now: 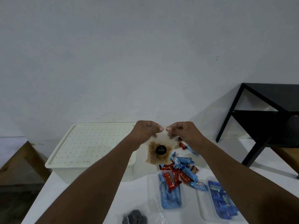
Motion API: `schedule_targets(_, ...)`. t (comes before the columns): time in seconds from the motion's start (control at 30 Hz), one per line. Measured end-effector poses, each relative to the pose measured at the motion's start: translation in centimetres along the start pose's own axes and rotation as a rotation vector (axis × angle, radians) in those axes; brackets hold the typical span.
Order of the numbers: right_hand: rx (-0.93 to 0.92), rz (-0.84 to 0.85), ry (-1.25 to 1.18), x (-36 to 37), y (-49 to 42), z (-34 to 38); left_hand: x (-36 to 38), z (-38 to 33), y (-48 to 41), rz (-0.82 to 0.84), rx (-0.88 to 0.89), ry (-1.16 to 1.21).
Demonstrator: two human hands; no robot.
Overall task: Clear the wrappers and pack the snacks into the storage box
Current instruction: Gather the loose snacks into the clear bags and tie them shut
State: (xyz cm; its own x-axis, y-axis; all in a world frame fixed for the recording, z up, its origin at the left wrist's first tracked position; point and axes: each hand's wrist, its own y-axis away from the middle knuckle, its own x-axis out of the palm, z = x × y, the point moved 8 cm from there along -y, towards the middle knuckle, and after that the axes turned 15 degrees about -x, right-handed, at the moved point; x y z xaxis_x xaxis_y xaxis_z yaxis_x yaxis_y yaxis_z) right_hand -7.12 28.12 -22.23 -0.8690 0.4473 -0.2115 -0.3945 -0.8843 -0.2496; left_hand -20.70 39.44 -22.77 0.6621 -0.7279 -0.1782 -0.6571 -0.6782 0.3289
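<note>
Above the desk's far edge, beside the lidded storage box (90, 149), the left hand (146, 131) and right hand (184, 132) are pinching a clear snack bag (159, 151) by its top corners, probably sealing it; packing next requires lifting the lid.

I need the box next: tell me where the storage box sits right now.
In the head view the storage box sits left of centre on the white table, lid on, against the wall, left of the snack pile.
</note>
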Motion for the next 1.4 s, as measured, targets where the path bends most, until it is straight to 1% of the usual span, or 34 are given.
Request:
schedule_targets(0.13,0.048,-0.038,-0.129,0.0,0.1,-0.4,-0.3,-0.4,0.1,-0.020,0.022,0.025)
schedule_targets(0.23,0.030,-0.047,-0.082,-0.4,0.1,-0.3,-0.2,-0.6,0.2,-0.012,0.028,-0.010)
schedule_targets(0.37,-0.009,-0.025,0.013,-0.6,0.1,0.7,0.2,-0.7,0.1,0.041,-0.012,-0.108)
schedule_targets(0.5,-0.001,-0.031,-0.042,-0.9,0.2,0.9,0.7,-1.3,0.1,0.042,0.034,-0.145)
schedule_targets(0.6,0.029,-0.061,-0.145,-0.9,0.5,0.1,0.9,-1.7,0.2,0.042,0.074,-0.101)
schedule_targets(0.67,0.027,-0.106,-0.177,-1.1,0.7,-0.3,1.0,-1.6,0.2,0.027,0.067,-0.060)
schedule_targets(0.8,0.019,-0.171,-0.162,-1.8,1.0,-0.5,1.1,-1.0,0.8,0.050,0.041,0.010)
schedule_targets(0.9,0.017,-0.171,-0.132,-2.5,1.1,-0.3,-0.1,-0.1,0.7,0.063,0.035,0.102)
schedule_targets(1.03,0.005,-0.138,-0.115,-2.3,1.0,0.4,-0.9,-0.2,0.8,-0.041,0.071,0.090)
schedule_targets(1.13,-0.002,-0.173,-0.090,-2.1,1.1,0.7,-1.1,-0.7,1.5,-0.071,0.112,0.087)
schedule_targets(1.2,-0.005,-0.201,-0.071,-2.3,1.1,0.7,-1.2,-0.6,1.8,-0.036,0.106,0.106)
schedule_targets(1.23,0.005,-0.200,-0.070,-2.3,1.1,0.6,-1.0,-0.4,1.9,0.010,0.079,0.112)
schedule_targets(1.33,0.018,-0.137,-0.073,-2.1,1.0,0.8,0.5,0.7,2.0,0.210,-0.086,0.114)
schedule_targets(1.4,0.008,-0.089,-0.061,-1.7,0.9,1.1,1.4,1.0,2.2,0.270,-0.146,0.066)
